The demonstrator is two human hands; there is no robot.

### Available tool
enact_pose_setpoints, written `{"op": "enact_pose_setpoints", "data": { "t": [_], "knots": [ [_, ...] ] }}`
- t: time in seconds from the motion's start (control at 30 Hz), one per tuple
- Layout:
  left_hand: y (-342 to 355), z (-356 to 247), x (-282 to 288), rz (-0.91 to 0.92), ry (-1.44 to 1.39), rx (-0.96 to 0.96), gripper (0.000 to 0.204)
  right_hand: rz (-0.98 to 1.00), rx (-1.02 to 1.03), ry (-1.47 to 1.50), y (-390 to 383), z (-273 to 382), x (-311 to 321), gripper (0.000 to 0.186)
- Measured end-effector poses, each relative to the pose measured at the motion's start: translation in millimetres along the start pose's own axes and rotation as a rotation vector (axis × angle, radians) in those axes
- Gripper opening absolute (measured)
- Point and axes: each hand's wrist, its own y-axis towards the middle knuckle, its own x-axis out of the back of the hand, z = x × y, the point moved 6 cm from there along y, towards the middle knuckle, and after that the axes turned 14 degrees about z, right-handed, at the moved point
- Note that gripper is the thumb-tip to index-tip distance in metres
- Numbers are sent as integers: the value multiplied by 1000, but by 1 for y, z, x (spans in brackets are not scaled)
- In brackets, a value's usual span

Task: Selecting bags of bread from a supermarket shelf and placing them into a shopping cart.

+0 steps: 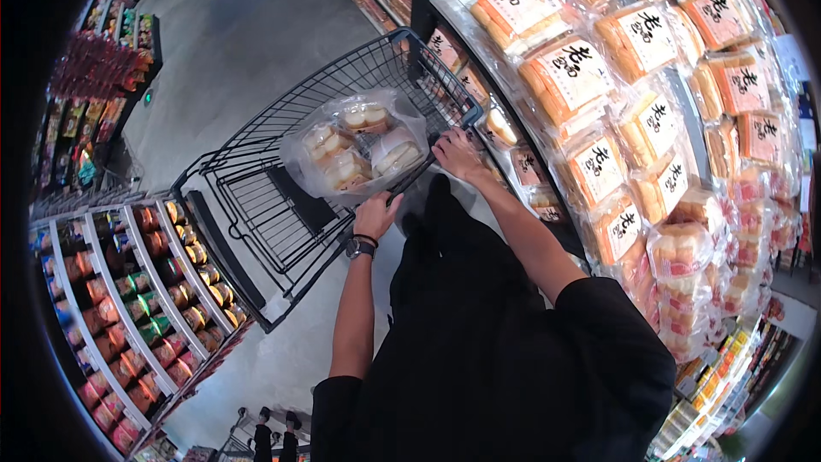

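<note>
Centrally in frame: clear plastic bag (355, 147) of pale bread rolls (345, 169), over dark wire-mesh shopping cart (299, 198). Left hand (375, 214) curled at bag's lower edge; right hand (459, 154) bent at cart's rim; pinching: cannot tell. Rolls, likely soft, suit light pressure.

the black wire shopping cart (295, 197) stands before the person, between white-edged tiered shelves (184, 250) of round tubs on the left and clear-wrapped, golden, blocky loaves (566, 84) on the right; a clear plastic bag (357, 147) of pale rolls lies in the cart.
</note>
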Motion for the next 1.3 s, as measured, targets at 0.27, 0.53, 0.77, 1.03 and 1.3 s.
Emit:
{"op": "enact_pose_setpoints", "data": {
  "t": [0.27, 0.53, 0.77, 1.03, 1.3],
  "knots": [
    [29, 7, 21, 51, 27, 57, 51, -19, 55, 61, 35, -4, 7, 33],
    [45, 17, 28, 52, 37, 146, 46, 49, 37, 172, 39, 2, 24, 32],
    [59, 14, 37, -13, -21, 62, 42, -7, 10, 191, 48, -9, 22, 33],
    [45, -21, 49, -202, -5, -396, 39, -92, 126, 321, 20, 18, 71, 33],
    [63, -61, 72, -227, -159, -452, 29, -477, 224, 1192, -99, 1, 280, 27]
  ]
}}
